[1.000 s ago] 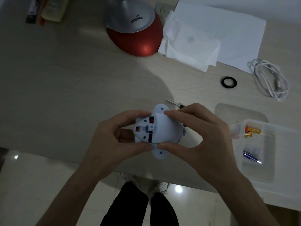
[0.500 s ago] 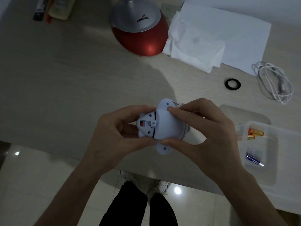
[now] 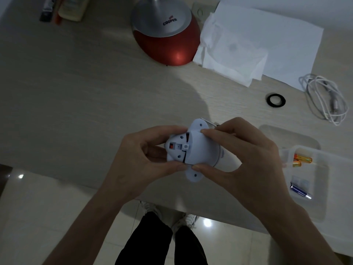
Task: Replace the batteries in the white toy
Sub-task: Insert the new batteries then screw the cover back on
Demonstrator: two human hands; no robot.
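**Cover being seated on the toy's underside, not yet flush**

The white toy (image 3: 193, 152) is held in the air over the near edge of the table (image 3: 76, 92), underside up. It is pinched from both sides: the left hand (image 3: 137, 159) grips the end with the red switch between thumb and fingertips, and the right hand (image 3: 235, 159) clamps the curved battery cover (image 3: 202, 150) between index finger above and thumb below. Neither hand is spread; both are closed on the toy.

A dark seam is visible between cover and base, with a strip of red showing at its top. Judged step: cover being closed, or possibly slid off; direction cannot be told. Whether cells are inside cannot be seen.

Next move, as judged: if closing, the cover is to be pushed toward the switch end until the seam shuts, then screwed down. A screwdriver tip (image 3: 210, 123) is partly visible behind the toy, touching nothing that can be made out.

To the right, a clear plastic tray (image 3: 324, 197) holds two orange batteries (image 3: 302, 160) and one blue battery (image 3: 300, 191). Their labels are too small to read.

Only legible writing: "COOPER" on the lamp base (image 3: 164, 29), far side of the table.
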